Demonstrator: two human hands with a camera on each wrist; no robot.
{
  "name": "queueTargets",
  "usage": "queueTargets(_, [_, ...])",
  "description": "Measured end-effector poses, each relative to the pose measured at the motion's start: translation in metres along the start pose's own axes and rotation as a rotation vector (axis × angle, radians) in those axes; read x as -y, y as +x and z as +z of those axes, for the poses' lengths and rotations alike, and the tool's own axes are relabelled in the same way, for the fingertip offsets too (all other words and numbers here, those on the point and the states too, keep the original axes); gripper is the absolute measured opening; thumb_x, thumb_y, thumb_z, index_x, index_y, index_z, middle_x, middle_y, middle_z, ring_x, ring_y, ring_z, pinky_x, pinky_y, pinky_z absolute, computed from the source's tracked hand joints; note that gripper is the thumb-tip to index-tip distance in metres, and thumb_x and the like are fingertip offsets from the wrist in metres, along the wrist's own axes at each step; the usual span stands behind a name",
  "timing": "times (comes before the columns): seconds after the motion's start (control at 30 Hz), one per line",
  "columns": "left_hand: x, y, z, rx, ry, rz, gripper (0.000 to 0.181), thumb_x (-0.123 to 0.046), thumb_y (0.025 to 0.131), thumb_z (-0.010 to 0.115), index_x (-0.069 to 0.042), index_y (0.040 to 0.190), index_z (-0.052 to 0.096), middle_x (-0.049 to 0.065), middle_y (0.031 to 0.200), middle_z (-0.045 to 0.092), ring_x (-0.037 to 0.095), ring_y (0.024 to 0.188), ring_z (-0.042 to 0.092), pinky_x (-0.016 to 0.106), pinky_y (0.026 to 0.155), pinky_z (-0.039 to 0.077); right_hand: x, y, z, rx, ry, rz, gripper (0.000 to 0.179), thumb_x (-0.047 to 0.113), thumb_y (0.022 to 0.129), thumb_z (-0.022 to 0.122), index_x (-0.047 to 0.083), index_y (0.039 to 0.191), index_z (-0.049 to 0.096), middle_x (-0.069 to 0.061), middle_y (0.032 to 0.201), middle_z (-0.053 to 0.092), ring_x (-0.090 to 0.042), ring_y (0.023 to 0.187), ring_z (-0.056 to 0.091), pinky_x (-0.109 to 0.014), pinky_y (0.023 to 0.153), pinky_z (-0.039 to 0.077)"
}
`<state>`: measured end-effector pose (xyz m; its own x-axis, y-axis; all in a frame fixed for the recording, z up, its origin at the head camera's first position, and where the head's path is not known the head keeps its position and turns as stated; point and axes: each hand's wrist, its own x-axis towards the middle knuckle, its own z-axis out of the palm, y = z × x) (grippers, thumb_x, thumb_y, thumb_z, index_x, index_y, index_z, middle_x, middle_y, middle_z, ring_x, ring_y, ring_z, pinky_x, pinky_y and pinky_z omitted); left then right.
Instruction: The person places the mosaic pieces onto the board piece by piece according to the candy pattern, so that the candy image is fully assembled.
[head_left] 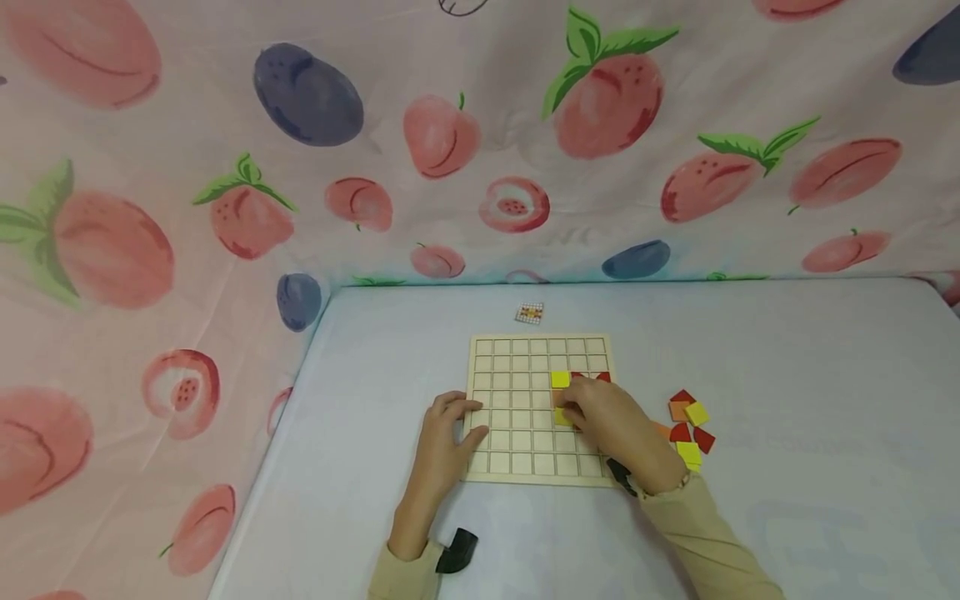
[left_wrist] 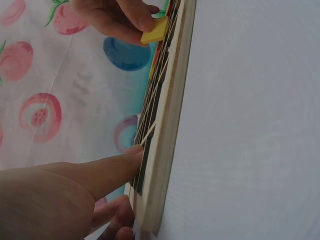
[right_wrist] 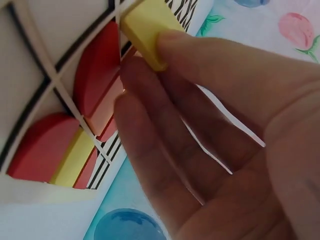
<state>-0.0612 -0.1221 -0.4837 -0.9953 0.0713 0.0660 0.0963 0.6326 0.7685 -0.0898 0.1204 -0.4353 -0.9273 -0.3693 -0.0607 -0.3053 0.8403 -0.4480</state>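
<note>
While the left hand (head_left: 442,442) touches the board edge (head_left: 470,367), nearby cells (head_left: 502,382) gape.

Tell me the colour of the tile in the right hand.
Yellow; the tile shows best in the right wrist view.

We see pale pink cloth (head_left: 397,58) on 2 sides, behind the desk (head_left: 825,375) and to its left, printed with red fruit (head_left: 611,104), green leaves (head_left: 637,40) and dark blue ovals (head_left: 307,94). Our desk is bluish white, under soft light.
</note>
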Motion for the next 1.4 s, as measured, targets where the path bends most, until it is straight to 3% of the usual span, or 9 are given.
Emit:
queueTargets(0.27, [0.000,-0.001,0.000,0.000,-0.004,-0.010,0.030,-0.012,0.087,0.076,-0.007,0.116,0.069,0.012,0.136,0.053,0.025,0.112,0.054,0.046,0.097,0.044,0.000,-0.001,0.004,-0.028,-0.014,-0.058,0.009,0.001,0.085,0.074,0.009,0.083,0.073,-0.001,0.077,0.062,-0.015,0.071,0.049,-0.028,0.065,0.047])
queueTargets(0.47, [0.000,0.000,-0.001,0.002,-0.008,-0.002,0.031,-0.013,0.087,0.076,-0.007,0.116,0.068,0.012,0.136,0.053,0.026,0.113,0.054,0.047,0.097,0.044,-0.001,-0.003,0.005,-0.051,-0.028,-0.046,0.010,0.001,0.082,0.075,0.011,0.082,0.073,0.000,0.076,0.059,-0.014,0.070,0.048,-0.027,0.061,0.043])
queueTargets(0.63, [-0.002,0.000,-0.001,0.001,-0.010,-0.008,0.031,-0.013,0.087,0.076,-0.007,0.117,0.069,0.012,0.136,0.053,0.026,0.113,0.054,0.047,0.098,0.044,-0.002,-0.003,0.005,-0.077,-0.050,-0.048,0.008,0.002,0.082,0.076,0.009,0.086,0.075,-0.001,0.081,0.065,-0.013,0.072,0.052,-0.027,0.063,0.048])
queueTargets(0.97, [-0.001,0.000,-0.002,-0.004,0.011,-0.006,0.031,-0.012,0.087,0.076,-0.006,0.116,0.069,0.013,0.135,0.053,0.026,0.113,0.054,0.047,0.097,0.044,0.001,-0.006,0.002,-0.018,-0.079,-0.043,0.016,0.009,0.084,0.079,0.005,0.099,0.075,-0.005,0.095,0.065,-0.017,0.081,0.057,-0.034,0.075,0.055])
queueTargets(1.2, [-0.001,0.000,-0.001,-0.003,0.006,-0.004,0.031,-0.012,0.087,0.077,-0.006,0.116,0.069,0.013,0.136,0.053,0.027,0.114,0.054,0.047,0.098,0.044,-0.008,-0.013,-0.007,-0.071,-0.123,-0.074,0.022,0.011,0.082,0.081,0.007,0.102,0.075,-0.005,0.097,0.066,-0.021,0.088,0.061,-0.037,0.080,0.056])
queueTargets(1.4, [-0.001,0.000,0.000,-0.002,0.004,0.002,0.031,-0.012,0.087,0.077,-0.006,0.116,0.069,0.013,0.135,0.053,0.026,0.112,0.054,0.047,0.097,0.045,-0.017,-0.021,-0.020,-0.106,-0.138,-0.104,0.025,0.010,0.078,0.084,0.004,0.100,0.074,-0.005,0.094,0.064,-0.022,0.088,0.060,-0.036,0.076,0.056])
